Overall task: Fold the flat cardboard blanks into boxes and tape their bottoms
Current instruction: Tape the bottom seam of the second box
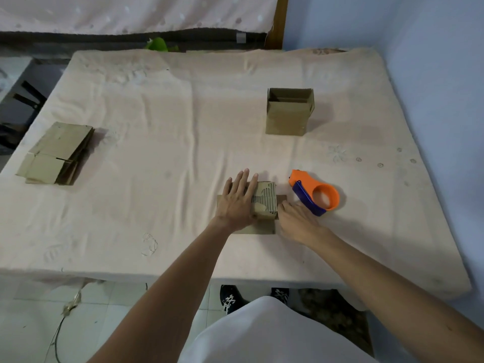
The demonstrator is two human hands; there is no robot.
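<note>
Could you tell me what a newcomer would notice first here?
Probably the orange-and-blue tape dispenser, just right of the half-folded box that the left hand presses down and the right hand touches. Then the upright open box farther back, and the stack of flat blanks at the left.

Inspector: Table cover (170,121)?
Clerk: Pale pinkish cream, with faint embossed flower and dot marks.
Inspector: Cardboard?
Clerk: Stack of flat blanks (56,153), plain dull brown. Standing box (286,117), same brown, darker inside. Near box (264,200), brown, with a torn patch showing grey-tan ribbed stripes.
Inspector: Tape dispenser (307,197)?
Clerk: Orange body and ring, deep blue guard.
Inspector: Surroundings?
Clerk: Wall (419,48) pale blue. Shoes (230,298) black with white markings. Shirt (262,336) white. One bright green item (158,44) at the far edge; what it is cannot be told.
</note>
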